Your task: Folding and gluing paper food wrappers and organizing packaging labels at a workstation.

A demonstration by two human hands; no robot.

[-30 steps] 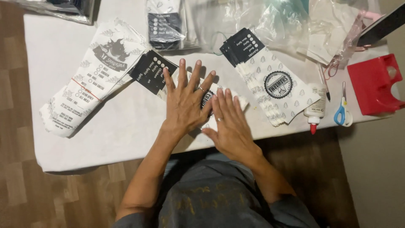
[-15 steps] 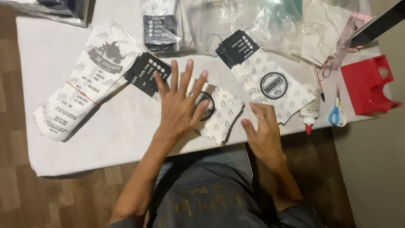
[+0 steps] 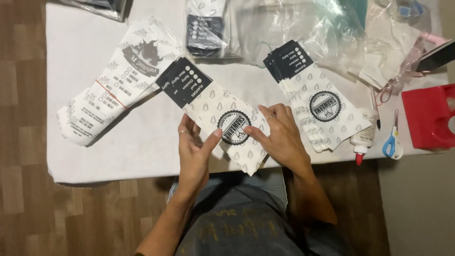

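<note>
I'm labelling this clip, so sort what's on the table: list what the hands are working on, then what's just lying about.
In hand:
- printed paper sleeve, held flat on the white table between the left hand and right hand

Lying about:
- stack of matching sleeves, to the right
- banded bundle of sleeves, to the left
- glue bottle
- blue-handled scissors
- red holder
- clear plastic bags

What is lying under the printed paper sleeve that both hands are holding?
Under the paper sleeve only the white table shows around its edges. Whether anything lies beneath its middle is hidden.
</note>
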